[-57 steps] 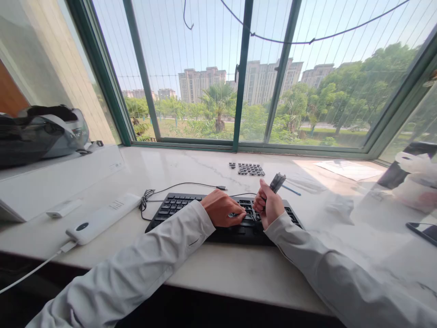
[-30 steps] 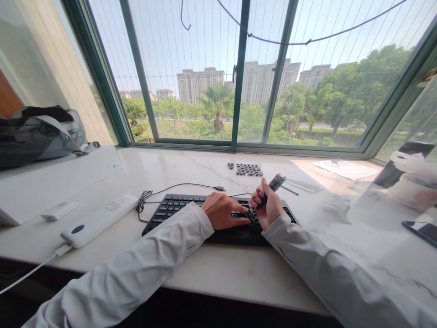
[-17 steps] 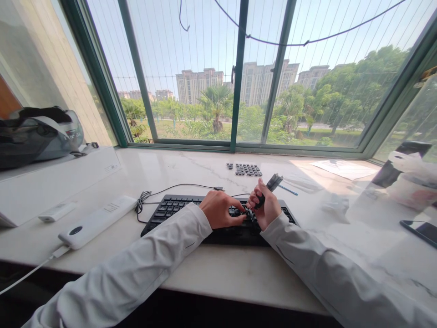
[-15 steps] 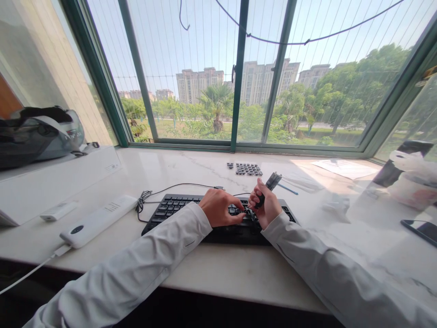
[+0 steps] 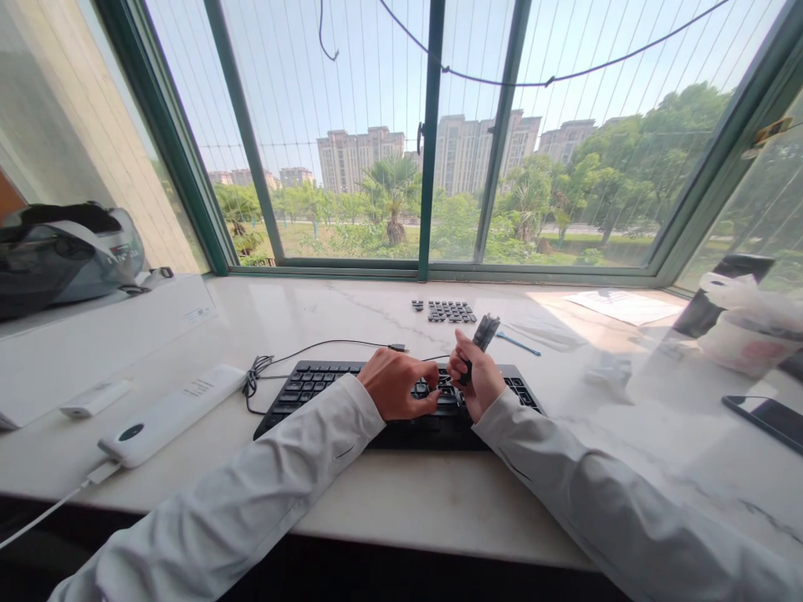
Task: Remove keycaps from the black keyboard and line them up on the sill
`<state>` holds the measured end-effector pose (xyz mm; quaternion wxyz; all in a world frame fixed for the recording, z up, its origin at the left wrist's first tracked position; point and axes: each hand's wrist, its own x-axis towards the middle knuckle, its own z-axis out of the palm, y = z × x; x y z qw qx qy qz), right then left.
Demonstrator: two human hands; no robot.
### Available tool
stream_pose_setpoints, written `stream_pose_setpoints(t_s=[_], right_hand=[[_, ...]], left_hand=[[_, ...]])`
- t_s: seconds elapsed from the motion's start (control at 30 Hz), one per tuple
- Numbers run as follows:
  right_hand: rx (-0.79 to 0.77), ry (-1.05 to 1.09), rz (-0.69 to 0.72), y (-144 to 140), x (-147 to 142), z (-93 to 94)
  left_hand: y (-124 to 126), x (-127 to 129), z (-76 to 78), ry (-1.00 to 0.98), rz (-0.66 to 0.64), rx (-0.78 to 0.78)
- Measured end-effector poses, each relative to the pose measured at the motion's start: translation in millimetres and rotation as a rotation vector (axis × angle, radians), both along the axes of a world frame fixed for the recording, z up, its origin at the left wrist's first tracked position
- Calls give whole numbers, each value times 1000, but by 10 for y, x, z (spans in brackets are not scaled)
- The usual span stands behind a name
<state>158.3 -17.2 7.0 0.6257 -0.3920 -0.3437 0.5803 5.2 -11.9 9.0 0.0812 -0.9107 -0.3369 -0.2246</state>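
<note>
A black keyboard (image 5: 307,385) lies on the white marble-patterned counter, with bare slots showing toward its right side. My left hand (image 5: 395,385) rests over its middle, thumb and forefinger curved and slightly apart above the keys, nothing visible between them. Just right of it, my right hand (image 5: 480,380) is closed around a dark keycap puller (image 5: 485,333). The tool's notched end sticks up above the thumb, while thin wires seem to reach down to the keys. Several loose keycaps (image 5: 452,312) lie in rows behind the keyboard.
A blue stick-like tool (image 5: 519,344) lies behind the right hand. On the left are a white power bank (image 5: 172,415), a coiled black cable (image 5: 257,372) and a white box (image 5: 106,339) bearing a dark bag. A phone (image 5: 765,418) and a plastic-bagged container (image 5: 746,339) stand right.
My left hand has drawn slightly left, away from the right hand. My right hand still grips the keycap puller. The whole view has shifted a little.
</note>
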Motion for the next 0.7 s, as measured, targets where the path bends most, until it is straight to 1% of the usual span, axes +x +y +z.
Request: stream_pose_setpoints(t_s=[0.13,0.23,0.3,0.37,0.47,0.53,0.6,0.7], right_hand=[[18,3,57,34,8,-14],[65,31,104,30,-8,-22],[116,51,123,17,-25,-32],[169,73,129,4,-39,-51],[222,69,119,-10,-46,-96],[255,33,108,-15,-47,-130],[284,-10,90,-17,-51,-159],[296,-54,-1,-15,-66,-188]], left_hand=[[13,-21,13,-9,-11,6],[14,-40,44,-18,-35,-15],[15,-50,60,-4,-88,-54],[24,-56,64,18,-175,-103],[60,-59,36,21,-311,-160],[99,-56,-3,-5,-369,-200],[141,-46,-48,-43,-380,-249],[194,-24,-101,-112,-331,-323]])
